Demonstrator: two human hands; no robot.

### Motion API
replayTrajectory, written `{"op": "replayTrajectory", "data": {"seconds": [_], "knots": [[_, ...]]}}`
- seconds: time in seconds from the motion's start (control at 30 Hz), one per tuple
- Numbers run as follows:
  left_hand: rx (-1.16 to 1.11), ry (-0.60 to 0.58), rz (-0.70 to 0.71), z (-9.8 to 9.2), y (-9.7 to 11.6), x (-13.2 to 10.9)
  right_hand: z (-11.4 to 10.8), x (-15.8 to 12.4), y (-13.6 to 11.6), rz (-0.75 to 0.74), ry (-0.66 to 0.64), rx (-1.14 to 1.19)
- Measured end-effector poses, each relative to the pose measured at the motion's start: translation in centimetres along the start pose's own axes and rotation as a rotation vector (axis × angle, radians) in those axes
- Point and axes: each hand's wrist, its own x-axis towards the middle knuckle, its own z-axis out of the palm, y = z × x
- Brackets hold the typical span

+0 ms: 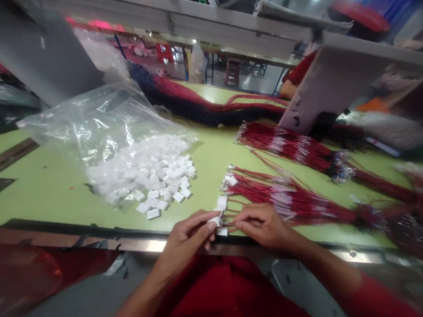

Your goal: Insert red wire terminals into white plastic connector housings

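My left hand pinches a small white plastic connector at the table's near edge. My right hand is closed on thin red wires whose ends meet that connector. Another white connector lies just below the fingers, and one more sits just above. The wires run right into a bundle of red wires with white bands. A heap of white connectors spills from a clear plastic bag to the left.
A second red wire bundle lies further back, and a long red and dark blue harness runs along the far side of the green table. A grey shelf support stands at right. A person in red sits beyond it.
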Motion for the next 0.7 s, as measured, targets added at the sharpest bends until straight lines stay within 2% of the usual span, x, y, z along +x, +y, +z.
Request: {"op": "replayTrajectory", "data": {"seconds": [0.2,0.33,0.47,0.7], "knots": [[0.119,0.022,0.077,-0.2,-0.4,0.5,0.7,-0.2,-0.2,0.009,-0.045,0.013],[0.07,-0.044,-0.035,-0.5,-0.3,0.9,0.6,-0.2,-0.3,0.063,-0.049,0.048],[0.009,-0.071,-0.091,-0.7,-0.2,1.0,0.0,0.1,-0.3,-0.02,-0.071,-0.026],[0.096,-0.08,0.03,0.8,-1.3,0.7,1.4,-0.3,0.4,-0.061,-0.022,-0.086]]}}
